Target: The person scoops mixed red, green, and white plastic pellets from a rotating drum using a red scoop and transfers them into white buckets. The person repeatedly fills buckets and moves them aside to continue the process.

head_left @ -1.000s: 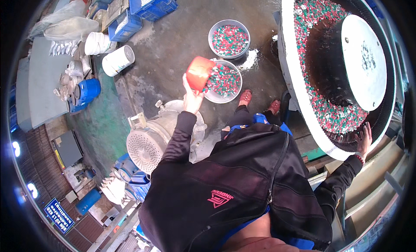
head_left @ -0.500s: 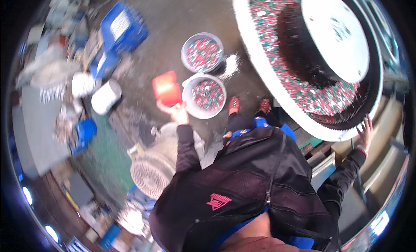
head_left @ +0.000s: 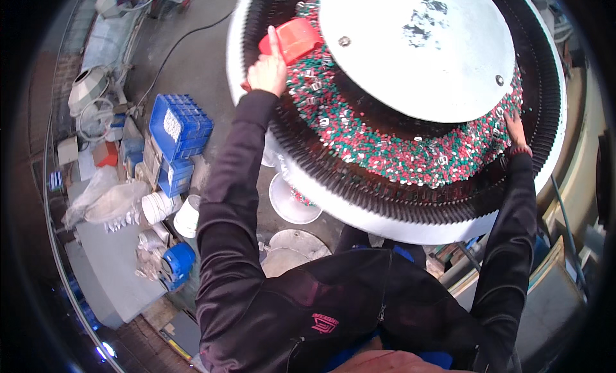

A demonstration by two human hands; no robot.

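Observation:
My left hand (head_left: 268, 73) is closed round the handle of a red plastic scoop (head_left: 294, 41), its index finger stretched along the scoop. The scoop sits over the left side of a big round machine bowl (head_left: 378, 227) with a white rim and a dark ribbed lining. Small red, green and white pieces (head_left: 385, 156), with shiny metal-like bits among them, lie in a ring inside it. On the bowl's right side, my right hand (head_left: 516, 129) reaches down onto the pieces with fingers extended, holding nothing visible. A white round cover (head_left: 417, 52) fills the bowl's middle.
Below the bowl's left rim stands a white bucket (head_left: 292, 203) with some coloured pieces, partly hidden. Farther left are a blue crate (head_left: 181, 129), white buckets (head_left: 187, 216) and a blue drum (head_left: 178, 264). A dark cable (head_left: 183, 39) crosses the floor.
My left hand has carried the scoop from beside the floor buckets up over the bowl. My right hand has gone from the bowl's outer rim to the pieces inside. The view has shifted.

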